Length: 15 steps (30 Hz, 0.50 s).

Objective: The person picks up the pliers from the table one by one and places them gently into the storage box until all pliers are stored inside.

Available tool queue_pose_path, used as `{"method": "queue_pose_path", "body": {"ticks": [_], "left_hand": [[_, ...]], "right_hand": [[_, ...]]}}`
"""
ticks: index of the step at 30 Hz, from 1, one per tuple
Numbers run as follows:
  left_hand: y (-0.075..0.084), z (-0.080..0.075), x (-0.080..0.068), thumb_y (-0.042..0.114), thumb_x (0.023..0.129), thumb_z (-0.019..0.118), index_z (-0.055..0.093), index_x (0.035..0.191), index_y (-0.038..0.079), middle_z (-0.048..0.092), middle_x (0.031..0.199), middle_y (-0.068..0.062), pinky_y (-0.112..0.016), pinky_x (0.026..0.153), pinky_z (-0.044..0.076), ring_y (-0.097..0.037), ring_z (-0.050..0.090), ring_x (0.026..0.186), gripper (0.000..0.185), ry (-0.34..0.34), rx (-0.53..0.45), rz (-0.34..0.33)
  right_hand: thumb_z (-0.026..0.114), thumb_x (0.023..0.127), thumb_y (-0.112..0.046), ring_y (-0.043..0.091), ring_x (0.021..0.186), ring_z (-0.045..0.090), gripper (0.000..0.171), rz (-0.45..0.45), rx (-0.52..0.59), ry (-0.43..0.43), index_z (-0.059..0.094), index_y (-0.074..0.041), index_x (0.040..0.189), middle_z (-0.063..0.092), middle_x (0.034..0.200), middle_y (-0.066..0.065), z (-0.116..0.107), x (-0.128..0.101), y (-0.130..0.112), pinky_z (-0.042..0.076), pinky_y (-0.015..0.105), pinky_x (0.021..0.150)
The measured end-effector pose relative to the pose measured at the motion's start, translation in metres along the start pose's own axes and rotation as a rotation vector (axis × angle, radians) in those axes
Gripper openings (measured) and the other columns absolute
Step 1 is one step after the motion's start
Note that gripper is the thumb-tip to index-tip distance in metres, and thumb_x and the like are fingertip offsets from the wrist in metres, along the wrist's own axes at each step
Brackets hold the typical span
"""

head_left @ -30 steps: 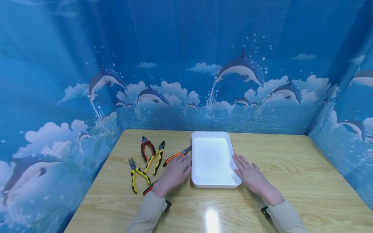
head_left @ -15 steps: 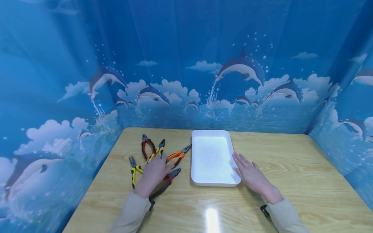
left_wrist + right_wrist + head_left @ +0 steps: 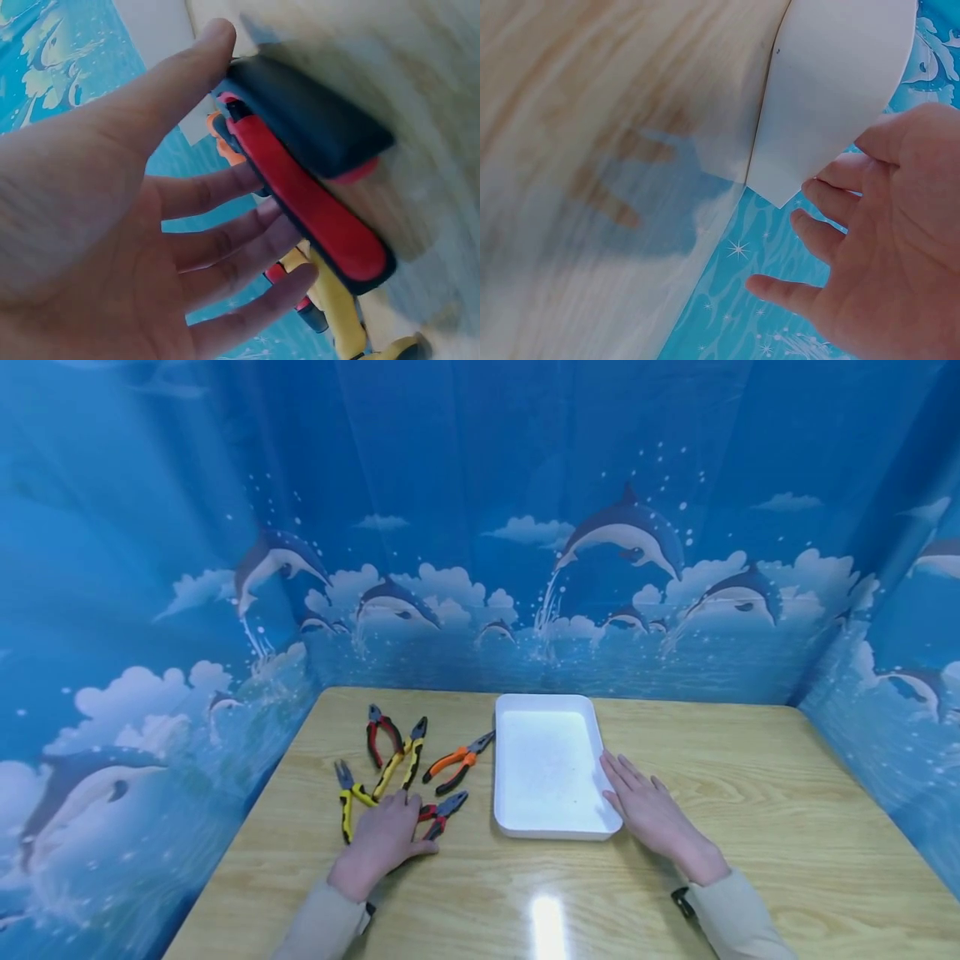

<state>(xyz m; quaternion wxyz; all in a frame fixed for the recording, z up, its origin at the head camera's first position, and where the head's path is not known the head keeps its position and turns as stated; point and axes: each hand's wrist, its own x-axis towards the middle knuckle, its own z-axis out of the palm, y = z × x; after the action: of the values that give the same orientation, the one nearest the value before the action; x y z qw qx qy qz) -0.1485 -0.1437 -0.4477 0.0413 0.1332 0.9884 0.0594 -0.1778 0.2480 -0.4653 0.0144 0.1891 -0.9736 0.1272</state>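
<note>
From the head view, my left hand [image 3: 384, 841] lies over the handles of the red-and-black pliers [image 3: 442, 811], which rest on the wooden surface [image 3: 750, 793] just left of the white tray [image 3: 547, 772]. My fingers there are spread and nearly straight, resting on the tool rather than wrapped round it. Farther left of the tray lie the orange pliers [image 3: 455, 760], a yellow-and-black pair [image 3: 402, 758], a second yellow pair [image 3: 347, 802] and a red-handled pair [image 3: 378, 735]. My right hand [image 3: 651, 814] lies flat, fingers straight, along the tray's right edge, touching it or just beside it.

From the left wrist view, my left hand [image 3: 112, 247] is spread wide, thumb [image 3: 176, 79] against the dark handle of the red-and-black pliers [image 3: 315, 187], the other fingers straight under the red handle. Yellow handles show past them.

From the right wrist view, my right hand [image 3: 885, 247] is flat with relaxed fingers, just beside the corner of the white tray [image 3: 832, 82]; I cannot tell whether they touch.
</note>
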Motion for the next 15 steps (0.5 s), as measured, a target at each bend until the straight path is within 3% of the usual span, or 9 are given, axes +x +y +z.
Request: {"method": "queue_pose_path", "body": {"ticks": [10, 15], "left_hand": [[0.0000, 0.0037, 0.0007, 0.050, 0.077, 0.085, 0.059, 0.121, -0.001, 0.061, 0.111, -0.020, -0.056, 0.083, 0.052, -0.037, 0.060, 0.101, 0.073, -0.011, 0.024, -0.015], [0.0026, 0.0045, 0.0016, 0.050, 0.079, 0.083, 0.059, 0.118, -0.002, 0.060, 0.105, -0.019, -0.053, 0.082, 0.052, -0.036, 0.061, 0.097, 0.068, -0.008, 0.052, -0.017]], "right_hand": [[0.044, 0.109, -0.023, 0.044, 0.148, 0.027, 0.056, 0.001, -0.003, 0.008, 0.029, 0.002, 0.157, 0.028, 0.163, 0.021, 0.0003, -0.0017, -0.0019, 0.024, 0.074, 0.109], [0.044, 0.109, -0.023, 0.044, 0.148, 0.027, 0.056, 0.004, -0.002, 0.009, 0.029, 0.002, 0.156, 0.028, 0.162, 0.021, 0.0003, -0.0029, -0.0035, 0.025, 0.074, 0.109]]}}
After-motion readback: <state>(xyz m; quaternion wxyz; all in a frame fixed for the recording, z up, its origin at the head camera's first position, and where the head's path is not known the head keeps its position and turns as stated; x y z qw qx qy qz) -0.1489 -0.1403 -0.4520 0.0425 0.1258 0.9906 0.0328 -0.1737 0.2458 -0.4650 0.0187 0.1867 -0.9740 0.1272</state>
